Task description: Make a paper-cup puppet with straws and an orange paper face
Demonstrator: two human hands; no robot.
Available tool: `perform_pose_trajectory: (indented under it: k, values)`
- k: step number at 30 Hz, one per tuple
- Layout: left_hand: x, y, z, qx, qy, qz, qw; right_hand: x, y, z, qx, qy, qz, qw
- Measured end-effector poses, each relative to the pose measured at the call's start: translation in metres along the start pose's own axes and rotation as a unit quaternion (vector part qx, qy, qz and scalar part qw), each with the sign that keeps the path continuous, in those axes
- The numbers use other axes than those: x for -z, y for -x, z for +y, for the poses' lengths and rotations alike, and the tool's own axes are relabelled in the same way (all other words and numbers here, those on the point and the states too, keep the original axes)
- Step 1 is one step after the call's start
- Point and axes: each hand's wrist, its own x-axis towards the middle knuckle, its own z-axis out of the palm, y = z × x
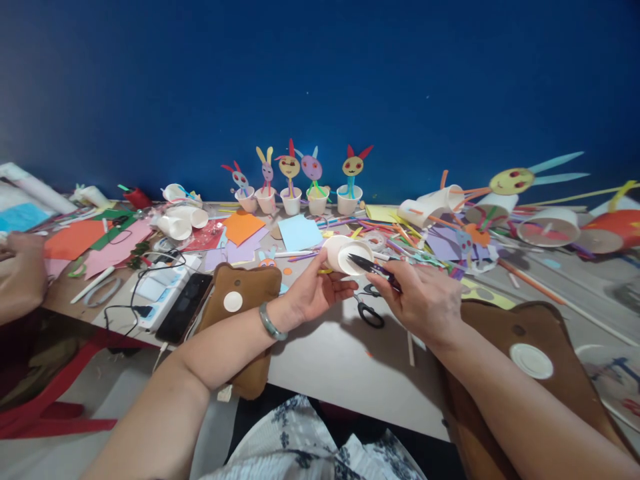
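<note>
My left hand (323,291) holds a white paper cup (333,251) on its side above the table, the fingers curled under it and the cup's round end turned to the right. My right hand (425,293) is closed around a black pointed hand tool (374,268). Its tip lies over the cup's round end; I cannot tell whether it pierces it, nor the tool's exact kind. Black-handled scissors (370,315) lie on the table just below the two hands.
Paper-cup rabbit figures (291,200) line the blue wall. Coloured straws and paper strips (400,233) litter the back. Brown bear-shaped pads (250,287) lie either side. A phone (184,308) and a white power strip (163,293) are left. Another person's hand (25,273) shows far left.
</note>
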Motion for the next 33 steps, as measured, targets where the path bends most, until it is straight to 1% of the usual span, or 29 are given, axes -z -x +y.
perform_pose_trajectory:
  k: [7, 11, 16, 23, 29, 33]
  values:
    - [0.0007, 0.0003, 0.0009, 0.015, -0.005, 0.001, 1.0, 0.0007, -0.0002, 0.0001, -0.014, 0.0, 0.007, 1.0]
    - [0.0001, 0.0003, 0.0006, 0.007, -0.005, 0.003, 1.0, 0.0016, -0.0016, -0.001, -0.004, 0.0, 0.005, 1.0]
    - [0.0003, -0.0001, 0.0008, 0.01, -0.008, 0.003, 1.0, 0.0021, -0.0004, -0.0003, -0.008, 0.001, -0.006, 1.0]
    - [0.0004, 0.0008, 0.0019, 0.017, -0.019, -0.004, 1.0, 0.0019, 0.0046, 0.0015, -0.035, -0.003, -0.037, 0.999]
    - [0.0042, -0.002, 0.0004, 0.011, -0.009, -0.015, 1.0, 0.0032, 0.0044, 0.001, -0.046, -0.007, -0.056, 0.997]
    - [0.0046, -0.0018, 0.0005, 0.01, -0.006, -0.01, 1.0, 0.002, 0.0072, 0.0012, -0.052, -0.024, -0.042, 0.997]
